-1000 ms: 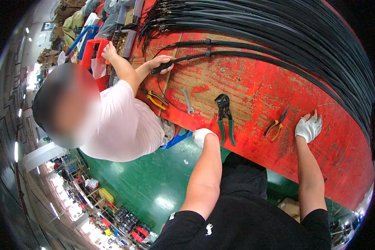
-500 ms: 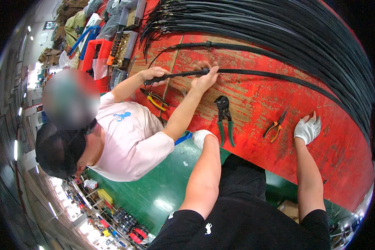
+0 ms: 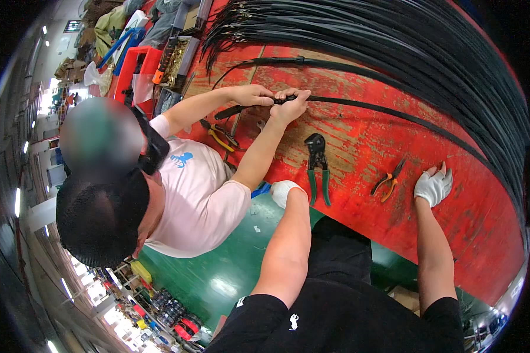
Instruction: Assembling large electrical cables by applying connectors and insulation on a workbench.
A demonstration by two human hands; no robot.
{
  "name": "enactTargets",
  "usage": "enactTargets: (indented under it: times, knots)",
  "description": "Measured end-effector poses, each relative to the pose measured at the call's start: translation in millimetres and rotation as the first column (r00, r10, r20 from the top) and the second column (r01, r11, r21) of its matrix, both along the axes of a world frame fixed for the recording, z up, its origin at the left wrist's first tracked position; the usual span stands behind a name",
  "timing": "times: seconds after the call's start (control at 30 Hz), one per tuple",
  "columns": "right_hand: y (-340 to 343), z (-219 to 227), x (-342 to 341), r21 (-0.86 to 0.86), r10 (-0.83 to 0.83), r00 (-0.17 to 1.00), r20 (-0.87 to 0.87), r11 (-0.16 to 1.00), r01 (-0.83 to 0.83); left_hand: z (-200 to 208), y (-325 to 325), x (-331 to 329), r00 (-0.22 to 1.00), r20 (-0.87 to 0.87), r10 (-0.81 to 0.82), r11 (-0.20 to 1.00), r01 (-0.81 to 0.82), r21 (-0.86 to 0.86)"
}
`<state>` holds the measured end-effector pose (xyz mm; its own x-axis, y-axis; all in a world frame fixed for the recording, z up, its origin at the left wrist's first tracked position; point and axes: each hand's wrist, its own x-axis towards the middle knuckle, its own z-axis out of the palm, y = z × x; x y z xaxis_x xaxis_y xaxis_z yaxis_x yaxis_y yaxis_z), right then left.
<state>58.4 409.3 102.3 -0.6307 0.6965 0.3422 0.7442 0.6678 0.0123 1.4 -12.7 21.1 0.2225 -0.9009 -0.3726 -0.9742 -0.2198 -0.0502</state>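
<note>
My right hand (image 3: 433, 186), in a white glove with bare fingertips, rests on the red worktable (image 3: 359, 206), fingers stretched out and holding nothing. Beside it lie orange-handled pliers (image 3: 387, 180). At the table's near edge is my gloved left hand (image 3: 283, 193); its fingers are hidden from view. Green-handled cutters (image 3: 317, 167) lie to its right, untouched. A co-worker (image 3: 197, 194) on my left grips a black cable (image 3: 383, 107) in both hands, near a thicker black section.
A big bundle of black cables (image 3: 371, 35) covers the table's far side. Yellow-handled pliers (image 3: 221, 140) lie close to the co-worker. Farther left stand a red bin (image 3: 128, 73) and a tray of brass-coloured parts (image 3: 175, 65). The floor (image 3: 218, 259) is green.
The co-worker's left hand has slid right along the cable, close to their other hand, and their head has leaned nearer. Both my hands stay practically where they were.
</note>
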Motion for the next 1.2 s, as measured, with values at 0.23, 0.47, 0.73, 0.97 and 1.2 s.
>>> enactTargets:
  times: [0.23,0.47,0.73,0.97,1.2]
  knots:
    - [9.1,-0.9,6.9,0.026,-0.013,1.000,0.015,1.000,0.013,-12.4,8.0,2.9,0.996,0.050,-0.068,0.997,0.066,0.034]
    - [-33.0,5.9,-22.8,-0.074,0.042,0.998,-0.056,0.996,-0.046,-126.5,-116.0,33.1,0.875,-0.478,0.084,0.993,-0.033,0.114]
    - [10.3,4.2,7.9,0.022,-0.030,0.999,0.044,0.999,0.029,-46.2,10.4,8.9,0.997,-0.069,0.041,0.999,-0.042,-0.014]
    - [-7.0,3.6,-2.7,-0.042,-0.024,0.999,0.037,0.999,0.025,-13.0,-8.2,2.6,0.982,-0.119,0.144,0.986,-0.152,-0.061]
    - [22.5,1.9,11.7,0.063,-0.054,0.997,0.056,0.997,0.050,-60.2,26.8,11.6,0.995,-0.067,0.069,0.995,-0.065,0.070]
